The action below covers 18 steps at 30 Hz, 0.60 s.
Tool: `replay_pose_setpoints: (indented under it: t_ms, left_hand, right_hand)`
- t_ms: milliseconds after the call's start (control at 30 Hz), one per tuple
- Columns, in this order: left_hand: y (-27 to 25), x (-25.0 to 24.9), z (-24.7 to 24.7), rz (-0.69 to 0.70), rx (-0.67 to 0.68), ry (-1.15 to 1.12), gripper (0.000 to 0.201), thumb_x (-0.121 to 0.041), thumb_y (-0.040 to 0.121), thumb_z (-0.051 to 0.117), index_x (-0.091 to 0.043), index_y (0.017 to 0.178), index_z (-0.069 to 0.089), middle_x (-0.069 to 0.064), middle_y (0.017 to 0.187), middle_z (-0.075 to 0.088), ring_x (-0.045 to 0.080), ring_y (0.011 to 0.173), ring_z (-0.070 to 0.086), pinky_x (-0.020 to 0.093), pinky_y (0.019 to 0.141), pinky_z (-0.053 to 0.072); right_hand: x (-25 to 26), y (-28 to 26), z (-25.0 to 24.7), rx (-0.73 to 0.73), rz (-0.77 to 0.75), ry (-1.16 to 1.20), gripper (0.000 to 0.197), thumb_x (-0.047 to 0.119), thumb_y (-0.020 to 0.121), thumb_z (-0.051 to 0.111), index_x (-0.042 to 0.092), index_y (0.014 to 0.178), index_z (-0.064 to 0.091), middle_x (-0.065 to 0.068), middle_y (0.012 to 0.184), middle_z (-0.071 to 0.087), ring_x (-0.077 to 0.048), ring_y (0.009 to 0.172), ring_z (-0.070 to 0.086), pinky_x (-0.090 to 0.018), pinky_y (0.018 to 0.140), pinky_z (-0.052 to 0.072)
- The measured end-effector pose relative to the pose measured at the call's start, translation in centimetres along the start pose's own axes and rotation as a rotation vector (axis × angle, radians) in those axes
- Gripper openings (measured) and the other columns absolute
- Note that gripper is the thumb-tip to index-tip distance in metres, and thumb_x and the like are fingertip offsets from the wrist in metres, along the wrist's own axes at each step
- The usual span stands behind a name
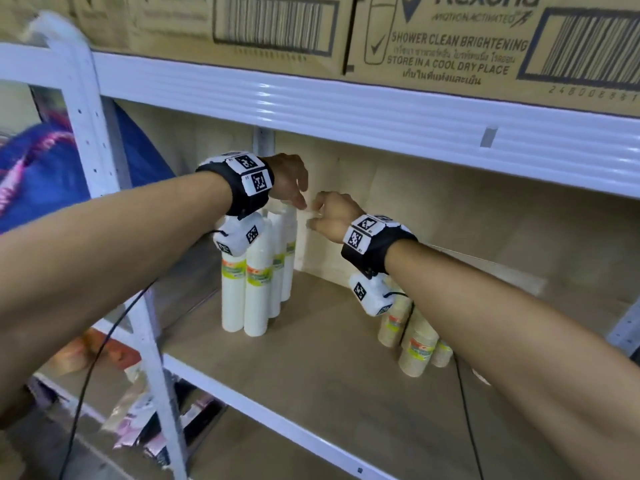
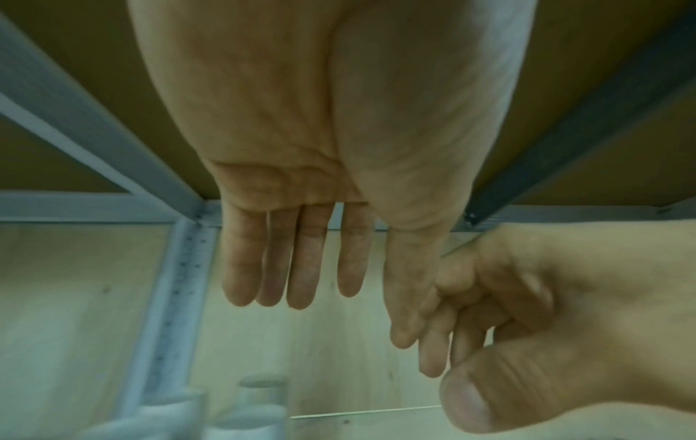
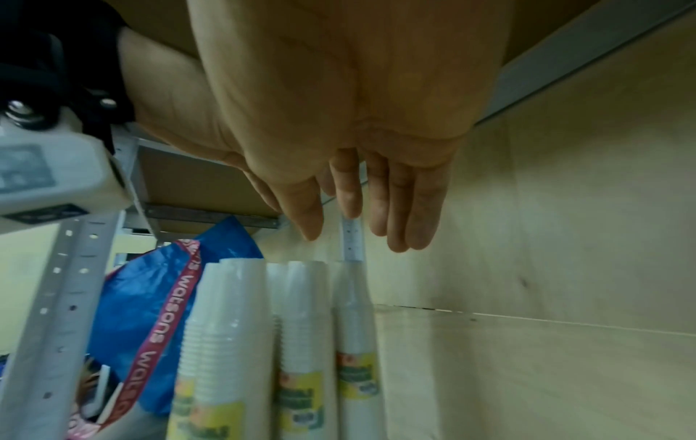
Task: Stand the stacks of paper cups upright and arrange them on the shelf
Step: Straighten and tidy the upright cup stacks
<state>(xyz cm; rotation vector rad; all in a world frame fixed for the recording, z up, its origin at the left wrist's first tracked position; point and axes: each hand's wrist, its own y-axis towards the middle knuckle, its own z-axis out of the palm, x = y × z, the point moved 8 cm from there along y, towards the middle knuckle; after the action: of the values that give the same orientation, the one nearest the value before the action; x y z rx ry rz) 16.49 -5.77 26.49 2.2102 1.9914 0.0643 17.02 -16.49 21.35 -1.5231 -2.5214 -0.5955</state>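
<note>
Two hands meet above the white cup stacks (image 1: 258, 271), which stand upright in a tight cluster at the shelf's (image 1: 311, 358) rear corner, below our left hand (image 1: 289, 180). Our left wrist unit covers the upper part of the nearest stacks, so we cannot count the cluster exactly. The left hand hangs with straight, relaxed fingers and holds nothing. Our right hand (image 1: 332, 216) sits just beside it; its fingers look loosely bent in the head view and nearly straight in the wrist view, with nothing in them. Beneath our right forearm, beige cup stacks (image 1: 414, 341) are mostly hidden; whether they stand or lean we cannot tell. Between the two groups the shelf board lies bare. Overhead, the upper shelf rail (image 1: 346, 109) sits close above both hands. Cardboard boxes (image 1: 450, 39) on it are cut off by the frame.
</note>
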Motion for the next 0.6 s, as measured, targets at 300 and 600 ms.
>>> replay_pose_setpoints:
  t_ms: [300,600]
  left_hand:
    - [-3.0,7.8,-0.3,-0.174,-0.011,-0.008,0.037,-0.037,0.085,0.072,-0.022,0.118,0.065,0.002,0.131,0.048,0.022,0.118,0.05,0.035,0.096,0.045]
    - [-3.8,10.8,2.2,-0.222,0.074,-0.055,0.036,-0.032,0.082,0.074,-0.019,0.115,0.066,-0.001,0.109,0.055,0.018,0.095,0.054,0.029,0.075,0.044]
  right_hand:
    - [7.1,0.8,2.4,0.057,-0.116,0.079,0.032,0.032,0.084,0.068,0.014,0.11,0.064,-0.007,0.11,0.064,-0.027,0.097,0.064,-0.026,0.075,0.049]
    - [8.7,1.9,4.5,0.118,-0.094,0.041,0.054,0.047,0.073,0.074,0.016,0.115,0.06,-0.005,0.128,0.061,-0.025,0.095,0.061,-0.028,0.073,0.049]
